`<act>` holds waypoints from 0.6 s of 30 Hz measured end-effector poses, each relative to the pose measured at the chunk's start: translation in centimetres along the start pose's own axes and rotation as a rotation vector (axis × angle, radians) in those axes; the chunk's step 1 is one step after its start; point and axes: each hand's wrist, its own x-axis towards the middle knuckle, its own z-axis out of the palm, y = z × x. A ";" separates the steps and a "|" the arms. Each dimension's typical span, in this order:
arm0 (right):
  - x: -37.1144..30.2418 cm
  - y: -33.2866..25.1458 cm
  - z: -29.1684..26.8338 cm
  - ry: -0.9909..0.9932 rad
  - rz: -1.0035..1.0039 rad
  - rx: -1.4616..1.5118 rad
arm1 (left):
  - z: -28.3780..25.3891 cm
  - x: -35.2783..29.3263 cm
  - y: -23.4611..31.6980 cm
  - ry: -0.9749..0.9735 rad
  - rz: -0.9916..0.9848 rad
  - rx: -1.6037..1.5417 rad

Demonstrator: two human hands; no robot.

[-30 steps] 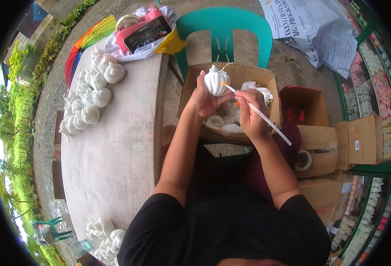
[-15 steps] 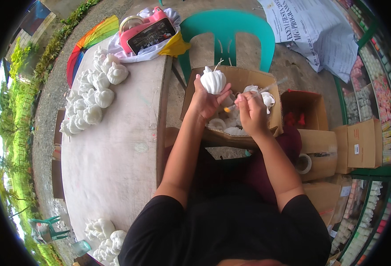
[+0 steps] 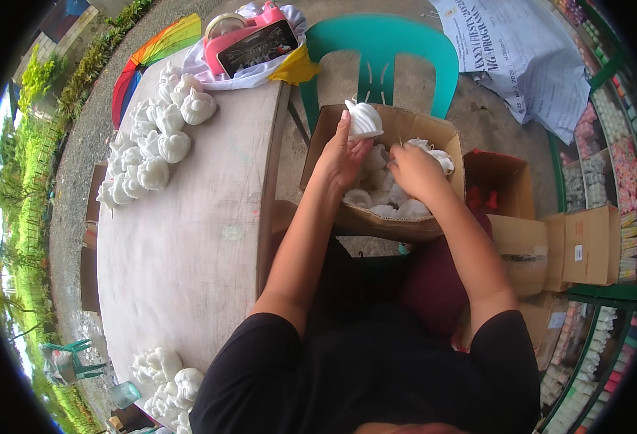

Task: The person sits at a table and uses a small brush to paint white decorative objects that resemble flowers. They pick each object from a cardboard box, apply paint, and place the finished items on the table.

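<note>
My left hand [image 3: 345,160] is closed around the lower part of a white, ridged, bulb-shaped piece [image 3: 364,120], held up over the far left of an open cardboard box [image 3: 434,130]. The piece leans, with its flat base toward my right hand. Over the middle of the box, my right hand [image 3: 416,170] is pinched, fingers pointing toward the piece but apart from it. A thin brush is in that pinch, mostly hidden by the fingers. Several white pieces [image 3: 384,211] lie inside the box below both hands.
A pale table [image 3: 181,275] on the left carries white bulb-shaped pieces [image 3: 172,147] in two groups. A phone [image 3: 258,49] leans on a pink case at its far end. Beyond the box stands a green chair [image 3: 383,32]; cardboard boxes [image 3: 590,246] and stocked shelves are on the right.
My left hand has tilted the white piece, turning its base to the right. The right hand has moved slightly and turned, so the brush now hardly shows. The whole view has shifted a little.
</note>
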 end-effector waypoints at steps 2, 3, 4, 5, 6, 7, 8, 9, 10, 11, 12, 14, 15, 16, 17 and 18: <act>0.4 0.2 1.4 -0.357 0.053 -0.031 | -0.1 -0.1 0.0 -0.077 0.018 -0.001; 0.4 1.1 2.7 -0.343 0.028 -0.073 | 0.3 -0.4 0.3 -0.097 -0.004 0.008; 0.3 1.6 3.6 -0.316 0.062 -0.070 | 0.9 -1.1 0.5 -0.116 -0.028 0.017; 0.3 2.1 4.3 -0.288 0.097 -0.068 | 1.3 -1.5 0.7 -0.134 -0.052 0.026; 0.3 2.1 4.7 -0.264 0.123 -0.064 | 1.3 -1.6 0.8 -0.144 -0.073 0.000; 0.4 2.0 5.0 -0.265 0.145 -0.067 | 1.3 -1.7 1.0 -0.155 -0.095 -0.027; 0.6 1.9 5.3 -0.266 0.167 -0.071 | 1.2 -1.8 1.1 -0.166 -0.118 -0.054; 0.7 1.8 5.5 -0.268 0.190 -0.074 | 1.2 -1.9 1.2 -0.139 -0.143 -0.048; 0.8 2.0 5.8 -0.274 0.183 -0.098 | 1.3 -1.9 1.2 -0.113 -0.169 -0.042; 0.9 2.2 6.2 -0.281 0.176 -0.123 | 1.3 -1.8 1.2 -0.087 -0.195 -0.036; 1.0 2.2 6.1 -0.287 0.168 -0.148 | 1.2 -1.6 1.3 -0.036 -0.212 -0.036; 1.2 2.1 5.8 -0.331 0.148 -0.226 | 1.0 -1.2 1.1 0.063 -0.246 -0.035; 1.3 1.9 5.3 -0.351 0.136 -0.265 | 1.0 -1.2 1.0 0.051 -0.221 -0.030; 1.1 1.9 4.8 -0.330 0.126 -0.232 | 1.0 -1.2 0.9 0.038 -0.197 -0.026; 0.8 2.1 4.1 -0.310 0.117 -0.200 | 1.1 -1.3 0.8 0.024 -0.173 -0.022; 0.7 2.2 3.5 -0.289 0.105 -0.165 | 1.2 -1.5 1.0 0.016 -0.153 -0.038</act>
